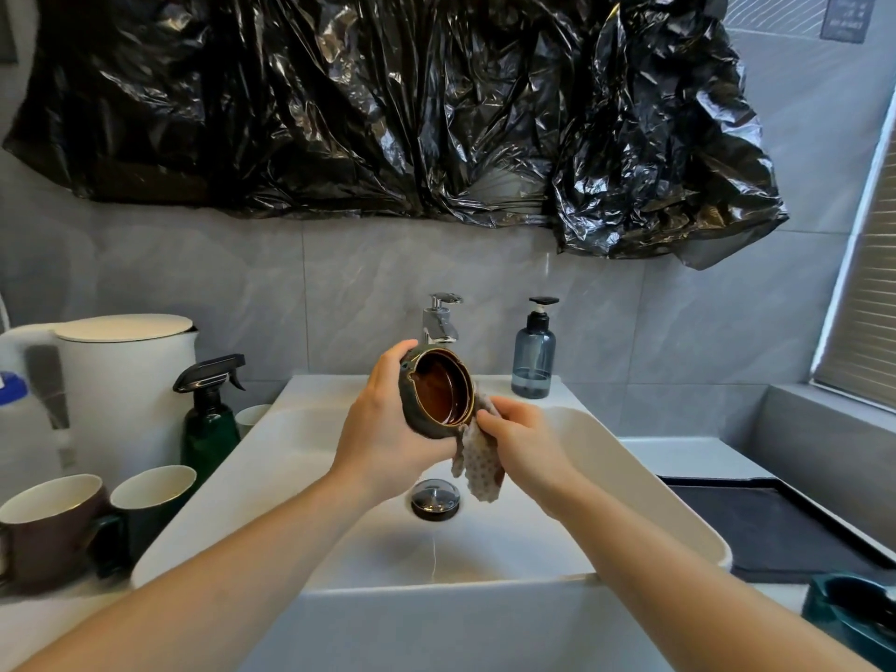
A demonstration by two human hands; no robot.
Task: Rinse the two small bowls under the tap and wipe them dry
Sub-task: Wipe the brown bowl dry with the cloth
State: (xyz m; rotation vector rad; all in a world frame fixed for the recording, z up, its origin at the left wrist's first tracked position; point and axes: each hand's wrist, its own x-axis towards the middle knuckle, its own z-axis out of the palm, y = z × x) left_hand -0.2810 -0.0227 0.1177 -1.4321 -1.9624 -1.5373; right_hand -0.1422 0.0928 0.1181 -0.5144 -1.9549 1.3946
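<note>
bowl (439, 392) + cloth (480, 465) in hands (383, 429)

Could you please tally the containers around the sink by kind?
Bowls: 1, in the left hand
Mugs: 2
Small white cups: 1
Spray bottles: 1
Pump bottles: 1
Kettles: 1
Total: 7

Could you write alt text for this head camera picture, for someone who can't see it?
Over a white sink, a person's left hand holds a small dark bowl tilted toward the camera while the right hand presses a patterned cloth against its outside. The chrome tap behind shows no running water.
</note>
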